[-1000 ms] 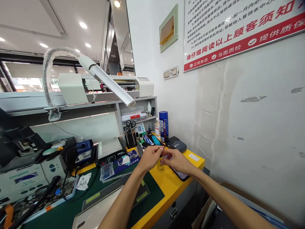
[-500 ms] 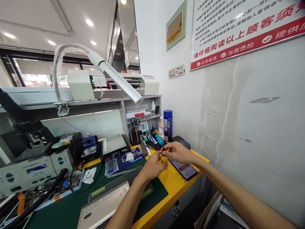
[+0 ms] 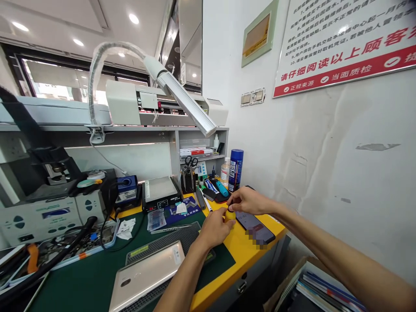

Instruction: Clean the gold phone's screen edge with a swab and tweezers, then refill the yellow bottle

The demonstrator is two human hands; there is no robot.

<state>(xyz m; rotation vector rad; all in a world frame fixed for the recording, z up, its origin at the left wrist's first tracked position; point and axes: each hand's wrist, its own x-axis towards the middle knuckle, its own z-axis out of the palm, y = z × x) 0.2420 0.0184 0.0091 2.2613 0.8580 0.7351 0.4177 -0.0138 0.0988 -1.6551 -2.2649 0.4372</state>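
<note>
My left hand [image 3: 214, 227] is wrapped round a small yellow bottle [image 3: 230, 215] that stands on the yellow bench top [image 3: 240, 251]. My right hand [image 3: 248, 201] pinches the bottle's top with thumb and fingers; whatever is between the fingertips is too small to make out. Right beside the bottle lies a dark phone [image 3: 256, 226], face up, partly under my right wrist.
A gold-backed phone [image 3: 146, 275] lies on a grey mat on the green mat [image 3: 81, 286]. Behind stand a blue spray can [image 3: 235, 170], a tool holder with scissors [image 3: 190, 173], a heating plate [image 3: 161, 193], a bent desk lamp [image 3: 185, 102] and soldering gear at the left. Wall at right.
Both hands with the yellow bottle have come down from above the bench to its top. The view has swung left, and the dark phone now lies uncovered.
</note>
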